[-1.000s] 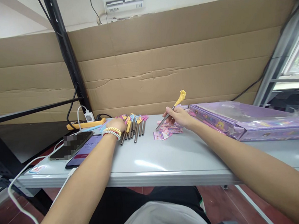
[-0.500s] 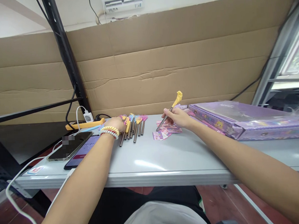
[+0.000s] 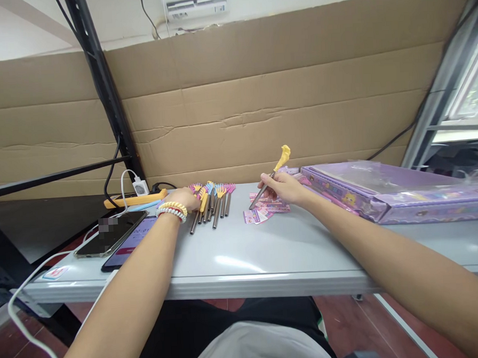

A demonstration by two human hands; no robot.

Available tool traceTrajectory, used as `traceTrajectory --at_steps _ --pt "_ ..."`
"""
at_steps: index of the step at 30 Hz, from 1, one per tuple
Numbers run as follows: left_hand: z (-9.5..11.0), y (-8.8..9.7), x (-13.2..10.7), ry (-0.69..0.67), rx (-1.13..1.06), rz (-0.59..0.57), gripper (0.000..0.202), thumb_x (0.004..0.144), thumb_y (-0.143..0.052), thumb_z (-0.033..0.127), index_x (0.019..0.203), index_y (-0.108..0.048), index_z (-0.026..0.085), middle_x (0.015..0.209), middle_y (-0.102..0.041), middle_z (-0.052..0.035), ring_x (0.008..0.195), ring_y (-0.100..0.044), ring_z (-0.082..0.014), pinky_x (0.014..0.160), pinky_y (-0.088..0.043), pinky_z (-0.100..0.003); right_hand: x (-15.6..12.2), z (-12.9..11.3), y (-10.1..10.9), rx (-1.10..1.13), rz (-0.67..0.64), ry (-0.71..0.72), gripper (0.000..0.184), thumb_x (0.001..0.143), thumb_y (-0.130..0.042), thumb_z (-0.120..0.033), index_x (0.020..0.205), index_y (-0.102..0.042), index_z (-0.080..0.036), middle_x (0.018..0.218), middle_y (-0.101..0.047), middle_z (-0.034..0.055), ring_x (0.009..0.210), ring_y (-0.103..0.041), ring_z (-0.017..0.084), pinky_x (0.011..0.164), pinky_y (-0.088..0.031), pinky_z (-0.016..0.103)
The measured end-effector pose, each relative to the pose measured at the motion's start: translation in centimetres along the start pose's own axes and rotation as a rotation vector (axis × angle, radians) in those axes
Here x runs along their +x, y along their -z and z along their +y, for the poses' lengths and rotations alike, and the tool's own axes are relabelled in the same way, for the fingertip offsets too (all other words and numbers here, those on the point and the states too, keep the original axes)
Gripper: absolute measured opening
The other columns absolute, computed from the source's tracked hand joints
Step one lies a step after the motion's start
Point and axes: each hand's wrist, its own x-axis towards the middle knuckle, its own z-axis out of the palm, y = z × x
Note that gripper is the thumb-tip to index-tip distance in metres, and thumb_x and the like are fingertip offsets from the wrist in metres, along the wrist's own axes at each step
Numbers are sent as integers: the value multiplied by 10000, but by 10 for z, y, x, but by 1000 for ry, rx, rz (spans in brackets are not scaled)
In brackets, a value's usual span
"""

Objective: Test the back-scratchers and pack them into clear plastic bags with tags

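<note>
My right hand (image 3: 284,188) is closed round the metal rod of a back scratcher (image 3: 283,158). Its yellow claw head points up and away, and the rod's lower end slants down over small printed pink and purple cards (image 3: 255,216). At the left, my left hand (image 3: 185,199), with beaded bands at the wrist, rests against the edge of a pile of back scratchers (image 3: 215,207). Their heads are pink, yellow and blue, and their metal handles point towards me. The left fingers are mostly hidden behind the hand, so their grip does not show.
A large purple printed box (image 3: 416,191) lies at the right. Two phones, a dark one (image 3: 111,236) and one with a lit screen (image 3: 132,243), lie at the left beside a yellow power strip (image 3: 136,199) with a white charger. Cardboard (image 3: 259,108) lines the back.
Hardly anything differs. Both hands stay in place, the right one with its back scratcher at the same slant; the whole view has shifted very slightly.
</note>
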Motion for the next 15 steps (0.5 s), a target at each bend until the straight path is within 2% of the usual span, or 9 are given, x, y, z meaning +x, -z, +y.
traceTrajectory --at_steps 4,9,12,15 --pt "-1 -1 0 -28 -10 18 579 742 -430 533 1139 -609 152 1112 -647 -215 1041 -596 -350 823 -474 -429 1 1 0 6 4 5 420 935 -482 -445 759 -616 -89 555 -577 24 434 -491 64 437 -402 155" --pt "2 5 -6 26 -77 84 461 694 -513 465 989 -663 145 1110 -644 -224 1014 -604 -366 756 -488 -411 2 2 1 1 -2 17 432 936 -476 -454 762 -619 -85 559 -582 30 431 -489 64 432 -401 154" --pt "7 11 -12 -7 -149 102 360 698 -492 393 876 -678 141 1002 -679 -207 962 -628 -343 707 -486 -375 2 3 1 -9 -2 14 404 958 -451 -406 778 -620 -86 569 -583 28 437 -496 64 437 -407 150" --pt "13 15 -18 -68 -182 58 282 668 -513 354 795 -673 160 879 -698 -168 898 -646 -314 652 -475 -338 2 4 1 -16 -3 21 389 967 -439 -377 780 -620 -88 573 -582 25 443 -498 62 440 -407 146"
